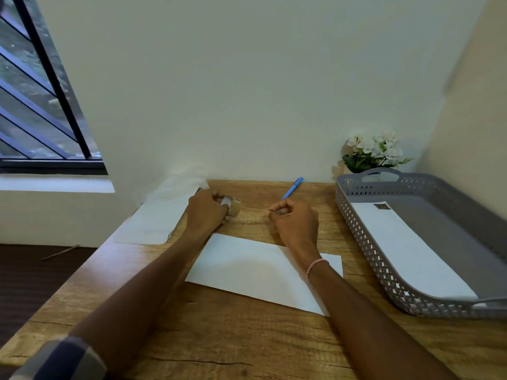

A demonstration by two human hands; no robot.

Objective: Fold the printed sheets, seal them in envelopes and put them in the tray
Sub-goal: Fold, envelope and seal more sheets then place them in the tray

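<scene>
My left hand grips a small roll of clear tape near the back of the wooden table. To its right, my right hand pinches a thin strip of tape between thumb and fingertips, apart from the roll. A white envelope lies flat on the table under both wrists. The grey perforated tray stands at the right with one white envelope lying inside it. A stack of white sheets sits at the back left, partly over the table edge.
A blue pen lies at the back of the table against the wall. A pot of white flowers stands behind the tray. A barred window is at the far left, with dark floor below the table's left edge.
</scene>
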